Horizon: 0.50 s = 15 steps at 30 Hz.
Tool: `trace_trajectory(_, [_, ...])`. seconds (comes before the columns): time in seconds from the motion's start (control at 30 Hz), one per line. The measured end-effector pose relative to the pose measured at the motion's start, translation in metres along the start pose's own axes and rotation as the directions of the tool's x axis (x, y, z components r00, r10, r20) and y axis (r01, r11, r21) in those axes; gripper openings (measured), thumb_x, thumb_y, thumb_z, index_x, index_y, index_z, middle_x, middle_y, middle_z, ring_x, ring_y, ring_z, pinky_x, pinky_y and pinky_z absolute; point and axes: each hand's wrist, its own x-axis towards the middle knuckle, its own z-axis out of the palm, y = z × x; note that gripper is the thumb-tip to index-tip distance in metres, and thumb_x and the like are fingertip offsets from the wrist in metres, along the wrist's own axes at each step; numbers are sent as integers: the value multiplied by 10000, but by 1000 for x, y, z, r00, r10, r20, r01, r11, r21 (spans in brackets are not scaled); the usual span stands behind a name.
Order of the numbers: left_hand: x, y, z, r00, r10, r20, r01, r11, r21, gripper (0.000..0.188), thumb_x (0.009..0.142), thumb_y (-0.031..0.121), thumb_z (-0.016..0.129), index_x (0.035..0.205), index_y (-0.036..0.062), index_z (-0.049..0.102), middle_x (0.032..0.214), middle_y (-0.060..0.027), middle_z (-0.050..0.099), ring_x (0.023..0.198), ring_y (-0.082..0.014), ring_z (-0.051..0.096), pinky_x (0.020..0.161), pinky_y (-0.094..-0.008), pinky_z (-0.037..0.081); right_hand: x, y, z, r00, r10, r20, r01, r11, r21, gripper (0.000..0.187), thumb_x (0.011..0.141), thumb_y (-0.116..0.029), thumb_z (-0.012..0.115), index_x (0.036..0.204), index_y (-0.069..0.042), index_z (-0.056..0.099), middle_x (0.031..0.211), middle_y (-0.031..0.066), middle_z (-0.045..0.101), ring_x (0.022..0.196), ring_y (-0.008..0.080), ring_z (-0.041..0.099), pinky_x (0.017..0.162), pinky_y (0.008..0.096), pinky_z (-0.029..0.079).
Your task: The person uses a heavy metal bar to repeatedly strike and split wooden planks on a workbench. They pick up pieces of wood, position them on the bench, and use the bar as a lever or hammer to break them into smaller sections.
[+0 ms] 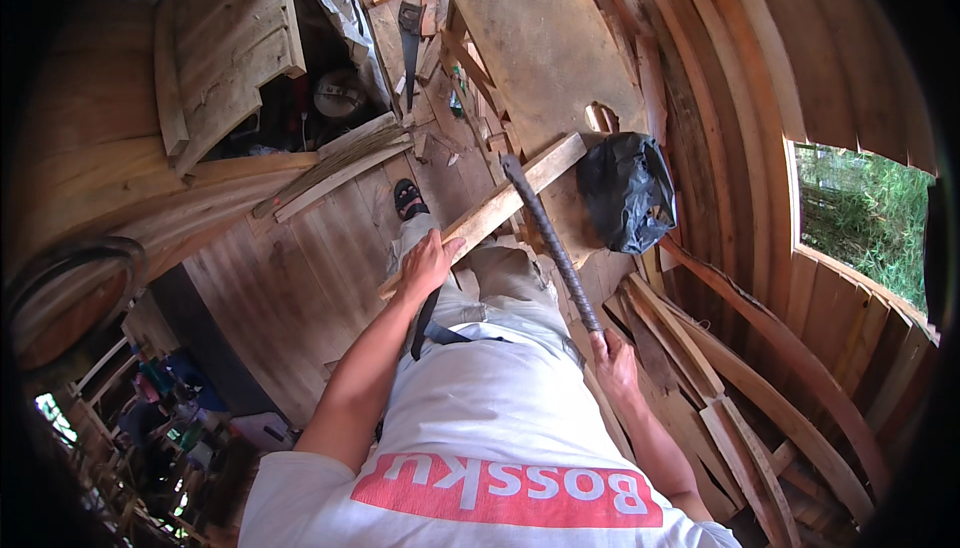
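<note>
My left hand [427, 262] is closed around the near end of a pale wooden board [500, 206]. The board slants up and right from my lap, and its far end reaches over the edge of a worn wooden panel [545, 43]. In my right hand [613, 360] is the lower end of a long dark ribbed bar [558, 263], gripped by closed fingers. The bar points up and left, its narrow blunt tip appearing to cross the board. Whether the two touch, I cannot tell. A black plastic bag [627, 193] sits just right of the board's far end.
A handsaw [409, 38] lies ahead among wood scraps. To the left, a wooden cabinet [225, 68] has an opening with a round metal pot [338, 94] inside. Long planks [740, 378] lean and lie along the right wall, below a window opening [865, 218].
</note>
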Motion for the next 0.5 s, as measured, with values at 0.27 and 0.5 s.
trace_trajectory(0.27, [-3, -6, 3, 1000, -8, 1, 8, 1000, -13, 574, 933, 547, 476, 950, -25, 526, 923, -281, 645, 887, -456, 626, 752, -532, 485, -7, 1, -6, 999, -4, -34, 3, 1000, -23, 517, 957, -493, 436, 856, 10, 497, 681, 283, 533, 699, 473, 558, 656, 524, 417])
trace_trajectory(0.5, [-3, -7, 1, 1000, 17, 5, -17, 1000, -8, 570, 936, 545, 470, 949, -22, 522, 911, -270, 647, 874, -457, 625, 743, -537, 481, -18, -6, -18, 999, 35, -41, -33, 999, 34, 490, 950, -474, 479, 837, 3, 500, 656, 254, 520, 650, 437, 540, 624, 487, 424])
